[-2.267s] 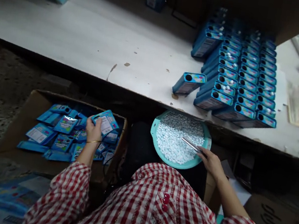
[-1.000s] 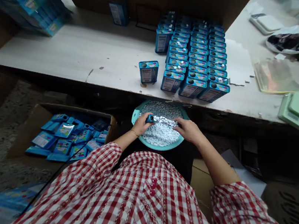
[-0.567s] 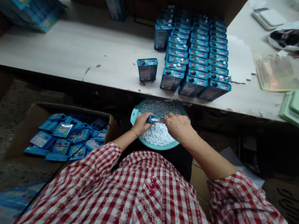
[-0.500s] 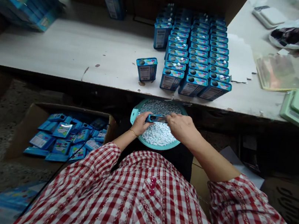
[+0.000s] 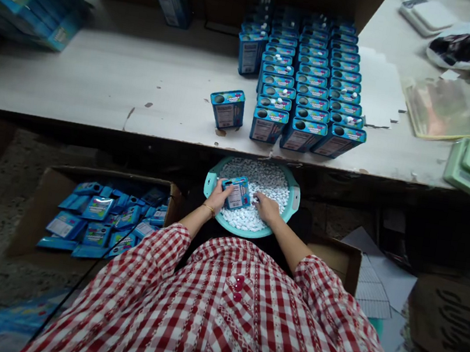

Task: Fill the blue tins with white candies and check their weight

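Centre frame: left hand [image 5: 217, 196] grips blue box [image 5: 236, 193], label face up, over basin [image 5: 293, 199] of white pellets [image 5: 270, 178]. Right hand [image 5: 266, 207] is immediately right of box, fingers down among pellets; grasp cannot be determined.

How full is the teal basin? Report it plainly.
Well filled: small white tablets hide the whole floor of the teal basin, up near its rim.

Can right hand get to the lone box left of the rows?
Probably yes: right hand lies on the pellets below the table edge; the lone box stands apart near that edge, nothing between.
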`<control>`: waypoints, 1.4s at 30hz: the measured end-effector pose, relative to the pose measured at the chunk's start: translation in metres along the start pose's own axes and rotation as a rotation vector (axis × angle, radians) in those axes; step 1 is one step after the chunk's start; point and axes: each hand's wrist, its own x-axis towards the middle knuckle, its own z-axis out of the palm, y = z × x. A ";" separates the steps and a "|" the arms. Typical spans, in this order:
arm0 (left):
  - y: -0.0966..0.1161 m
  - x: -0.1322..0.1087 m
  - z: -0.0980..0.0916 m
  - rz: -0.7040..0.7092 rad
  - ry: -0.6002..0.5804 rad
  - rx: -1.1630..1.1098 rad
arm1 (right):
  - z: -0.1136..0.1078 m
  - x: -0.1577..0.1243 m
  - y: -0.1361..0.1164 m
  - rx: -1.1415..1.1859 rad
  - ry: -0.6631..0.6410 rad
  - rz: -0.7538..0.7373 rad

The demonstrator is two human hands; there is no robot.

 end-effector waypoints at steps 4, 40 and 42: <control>0.017 -0.014 -0.016 0.119 -0.005 0.084 | -0.008 -0.002 0.010 0.103 0.023 0.071; 0.033 -0.020 0.002 0.552 -0.028 0.654 | -0.147 -0.058 -0.093 -0.568 -0.029 -0.144; 0.033 -0.020 0.002 0.546 -0.026 0.655 | -0.150 -0.059 -0.096 -0.578 -0.038 -0.159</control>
